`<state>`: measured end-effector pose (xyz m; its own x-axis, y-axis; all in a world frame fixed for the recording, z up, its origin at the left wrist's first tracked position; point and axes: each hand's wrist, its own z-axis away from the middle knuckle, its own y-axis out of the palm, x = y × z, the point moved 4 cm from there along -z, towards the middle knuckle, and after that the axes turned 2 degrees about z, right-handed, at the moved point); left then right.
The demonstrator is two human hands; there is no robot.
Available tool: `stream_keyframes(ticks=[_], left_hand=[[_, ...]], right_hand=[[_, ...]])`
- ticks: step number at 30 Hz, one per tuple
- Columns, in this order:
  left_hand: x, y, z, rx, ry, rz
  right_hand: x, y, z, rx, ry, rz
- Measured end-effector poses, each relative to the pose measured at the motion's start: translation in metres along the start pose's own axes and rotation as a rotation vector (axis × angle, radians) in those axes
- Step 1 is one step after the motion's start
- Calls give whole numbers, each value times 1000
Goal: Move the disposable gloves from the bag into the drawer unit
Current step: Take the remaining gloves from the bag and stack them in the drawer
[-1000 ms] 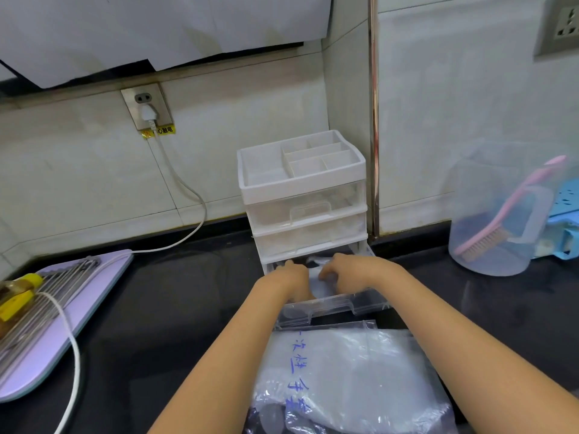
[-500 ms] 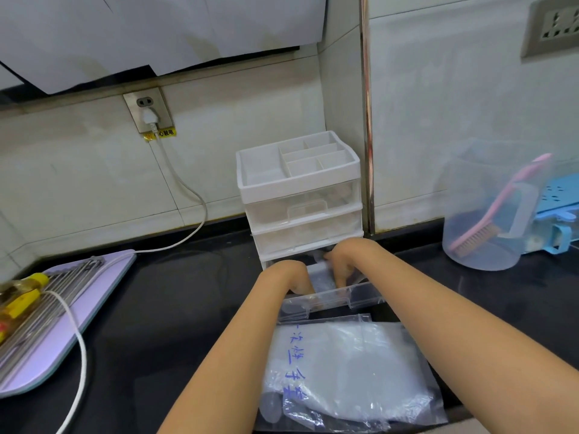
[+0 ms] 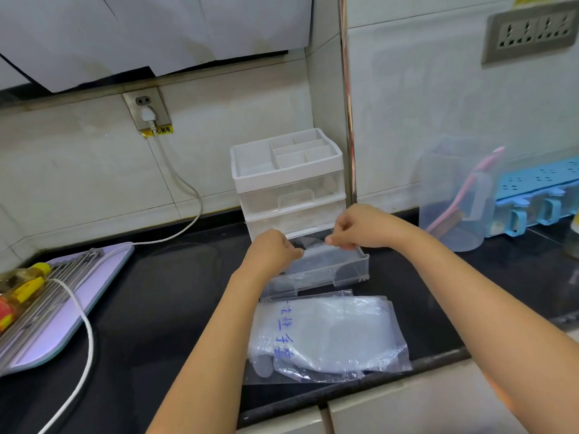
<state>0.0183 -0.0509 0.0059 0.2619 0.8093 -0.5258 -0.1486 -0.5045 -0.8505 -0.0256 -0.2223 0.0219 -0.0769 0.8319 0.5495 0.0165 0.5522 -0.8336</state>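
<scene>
Where black counter (image 3: 172, 292) meets white tiled wall (image 3: 78, 170), drawer unit (image 3: 288, 183) stands, bottom drawer (image 3: 332, 272) pulled out. Grips of left hand (image 3: 275, 252) and right hand (image 3: 360, 228) pinch gloves (image 3: 324, 253) over that drawer, long axis left-right. Just in front lies the bag (image 3: 332, 336).

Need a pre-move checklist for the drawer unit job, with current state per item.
1. The bottom drawer is pulled out of the drawer unit: ok.
2. The gloves sit fully inside the drawer, below its rim: cannot tell, because the film is clear and the hands cover part of it.
3. The right hand pinches the glove film: ok.
4. The left hand has a grip on the gloves: cannot tell, its fingers are hidden.
5. The bag is emptied: not ok, glove fingers show inside at its near left corner.
</scene>
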Motion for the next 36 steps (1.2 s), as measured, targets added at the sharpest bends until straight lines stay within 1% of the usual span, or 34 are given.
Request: stream_keyframes(ticks=[3, 5, 8, 12, 14, 17, 19, 21, 24, 26, 30, 32, 34, 36], left_hand=[[-1, -1, 39, -124, 100, 154], [-4, 7, 63, -124, 163, 218], [-5, 31, 90, -39, 217, 231], [-2, 67, 115, 98, 237, 169], [-2, 81, 126, 173, 250, 177], [-11, 95, 136, 216, 363, 78], [-18, 101, 138, 178, 454, 10], [-21, 105, 138, 120, 495, 40], [-22, 105, 137, 44, 473, 136], [-22, 107, 136, 32, 462, 160], [-21, 112, 136, 41, 448, 171], [-20, 114, 136, 43, 443, 178], [-20, 114, 136, 47, 428, 205], [-19, 115, 136, 52, 406, 231]], right_hand=[[-2, 2, 31, -33, 8, -5], [-10, 8, 51, -35, 28, -8], [-32, 21, 82, -20, 130, -38], [-63, 42, 117, -35, 235, -202], [-72, 54, 133, -12, 230, -245], [-76, 67, 153, 11, 167, -241], [-75, 73, 159, -34, 120, -265], [-75, 80, 164, -111, 103, -271], [-75, 85, 167, -272, 117, -333], [-73, 83, 168, -339, 150, -380], [-64, 81, 172, -308, 237, -464], [-61, 80, 171, -323, 284, -515], [-57, 79, 166, -369, 278, -532], [-53, 79, 162, -373, 247, -576]])
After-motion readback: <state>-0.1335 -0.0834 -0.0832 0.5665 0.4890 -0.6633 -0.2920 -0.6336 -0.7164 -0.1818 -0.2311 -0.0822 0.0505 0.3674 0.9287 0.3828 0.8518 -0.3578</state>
